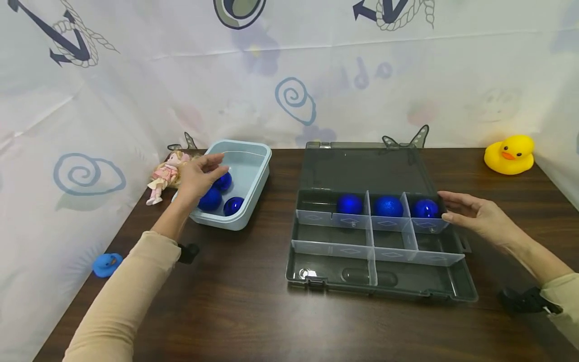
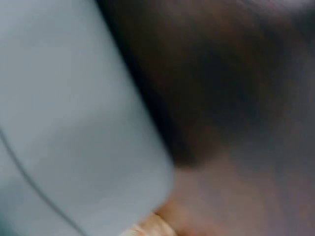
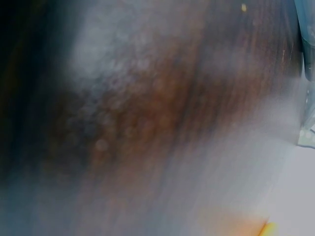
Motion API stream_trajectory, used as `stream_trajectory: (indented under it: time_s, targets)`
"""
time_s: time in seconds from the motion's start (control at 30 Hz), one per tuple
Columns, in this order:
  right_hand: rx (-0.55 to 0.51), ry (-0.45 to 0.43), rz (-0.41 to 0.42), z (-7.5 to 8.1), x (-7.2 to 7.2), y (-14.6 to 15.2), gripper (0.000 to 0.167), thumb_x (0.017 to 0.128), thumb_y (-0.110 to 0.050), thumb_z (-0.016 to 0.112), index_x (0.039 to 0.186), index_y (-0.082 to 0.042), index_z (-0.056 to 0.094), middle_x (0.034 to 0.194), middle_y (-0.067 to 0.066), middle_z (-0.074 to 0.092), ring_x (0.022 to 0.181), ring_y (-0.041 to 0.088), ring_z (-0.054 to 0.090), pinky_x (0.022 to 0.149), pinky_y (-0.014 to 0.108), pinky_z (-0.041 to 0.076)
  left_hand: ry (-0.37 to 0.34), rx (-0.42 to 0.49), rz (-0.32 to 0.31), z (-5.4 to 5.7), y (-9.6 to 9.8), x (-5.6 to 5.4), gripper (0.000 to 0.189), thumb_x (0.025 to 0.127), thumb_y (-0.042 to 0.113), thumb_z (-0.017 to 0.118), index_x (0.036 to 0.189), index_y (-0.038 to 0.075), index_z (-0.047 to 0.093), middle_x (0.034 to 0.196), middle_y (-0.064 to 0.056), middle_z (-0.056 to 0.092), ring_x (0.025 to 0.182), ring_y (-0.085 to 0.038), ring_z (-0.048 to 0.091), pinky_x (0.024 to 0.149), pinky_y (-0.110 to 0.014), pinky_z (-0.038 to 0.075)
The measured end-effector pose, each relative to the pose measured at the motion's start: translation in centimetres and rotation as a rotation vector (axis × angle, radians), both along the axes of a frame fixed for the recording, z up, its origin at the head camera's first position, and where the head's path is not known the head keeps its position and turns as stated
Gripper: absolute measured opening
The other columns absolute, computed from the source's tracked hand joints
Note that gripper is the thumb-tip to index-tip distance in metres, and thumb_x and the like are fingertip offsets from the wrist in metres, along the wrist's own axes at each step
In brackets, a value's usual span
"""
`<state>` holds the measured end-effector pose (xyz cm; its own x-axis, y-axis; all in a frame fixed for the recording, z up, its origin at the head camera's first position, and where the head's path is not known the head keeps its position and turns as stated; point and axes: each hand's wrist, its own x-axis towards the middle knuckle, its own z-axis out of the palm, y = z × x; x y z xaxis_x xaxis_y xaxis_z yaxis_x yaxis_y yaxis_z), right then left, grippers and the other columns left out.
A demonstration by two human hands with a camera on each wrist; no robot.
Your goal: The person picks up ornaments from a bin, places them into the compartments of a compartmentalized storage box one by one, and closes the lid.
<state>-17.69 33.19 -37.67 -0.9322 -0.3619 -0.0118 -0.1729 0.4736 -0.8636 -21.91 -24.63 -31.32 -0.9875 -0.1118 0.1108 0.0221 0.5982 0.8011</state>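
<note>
In the head view my left hand (image 1: 199, 178) reaches over the light blue tub (image 1: 258, 191), fingers stretched forward with a gap to the thumb. Below it in the tub lie a shiny blue ball (image 1: 233, 206), a matte blue ball (image 1: 210, 200) and another blue ball (image 1: 223, 182), partly hidden by the thumb. A grey see-through divider box (image 1: 332, 271) stands with its lid laid back. Its back row holds a matte blue ball (image 1: 350, 204), a glittery one (image 1: 389, 206) and a shiny one (image 1: 425, 208). My right hand (image 1: 481, 218) has its fingertips at the box's right edge, fingers nearly straight.
A doll (image 1: 165, 173) lies left of the tub, and a small blue duck (image 1: 107, 264) sits at the table's left edge. At the back right stands a yellow rubber duck (image 1: 509, 155). A printed cloth (image 1: 190, 90) hangs behind the brown table (image 1: 226, 301).
</note>
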Motion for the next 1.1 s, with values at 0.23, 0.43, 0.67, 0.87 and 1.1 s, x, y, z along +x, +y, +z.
stream_trajectory:
  time_s: [0.23, 0.43, 0.67, 0.87, 1.1]
  targets:
    - [-0.018, -0.003, -0.008, -0.1, 0.1, 0.0, 0.053, 0.094, -0.007, 0.056, 0.144, -0.008, 0.037, 0.12, -0.031, 0.044, 0.103, -0.02, 0.048, 0.078, 0.004, 0.044, -0.04, -0.019, 0.039, -0.8, -1.4, -0.2, 0.051, 0.089, 0.016, 0.065, 0.133, -0.004, 0.049, 0.135, -0.026, 0.048, 0.129, -0.036, 0.043, 0.109, -0.045, 0.032]
    - [-0.015, 0.005, -0.007, -0.2, 0.2, -0.1, 0.053, 0.094, -0.008, 0.057, 0.144, -0.008, 0.037, 0.12, -0.031, 0.044, 0.103, -0.019, 0.048, 0.078, 0.004, 0.044, -0.152, -0.117, 0.034, -0.9, -1.4, -0.8, 0.054, 0.09, 0.021, 0.064, 0.136, -0.001, 0.046, 0.139, -0.024, 0.045, 0.133, -0.038, 0.037, 0.111, -0.05, 0.025]
    - [-0.013, 0.01, -0.004, -0.1, 0.1, -0.1, 0.053, 0.094, -0.007, 0.056, 0.144, -0.009, 0.038, 0.12, -0.031, 0.045, 0.103, -0.019, 0.048, 0.078, 0.005, 0.045, -0.216, -0.24, 0.016, -1.0, -1.1, -1.6, 0.056, 0.089, 0.023, 0.066, 0.136, 0.001, 0.047, 0.138, -0.025, 0.045, 0.131, -0.04, 0.038, 0.109, -0.053, 0.027]
    - [-0.012, 0.006, -0.006, 0.1, 0.1, -0.3, 0.053, 0.094, -0.008, 0.057, 0.144, -0.008, 0.038, 0.12, -0.032, 0.045, 0.103, -0.019, 0.048, 0.078, 0.004, 0.044, -0.178, -0.348, 0.02, -1.5, -0.6, -2.0, 0.054, 0.086, 0.021, 0.069, 0.131, -0.002, 0.05, 0.132, -0.027, 0.05, 0.124, -0.041, 0.045, 0.106, -0.052, 0.032]
    - [-0.002, 0.013, -0.007, 0.0, 0.2, -0.3, 0.053, 0.094, -0.009, 0.057, 0.143, -0.008, 0.037, 0.12, -0.031, 0.044, 0.103, -0.02, 0.047, 0.079, 0.004, 0.044, -0.125, -0.384, 0.019, -1.8, -0.3, -2.3, 0.05, 0.083, 0.016, 0.072, 0.125, -0.004, 0.054, 0.124, -0.025, 0.055, 0.112, -0.038, 0.051, 0.102, -0.05, 0.037]
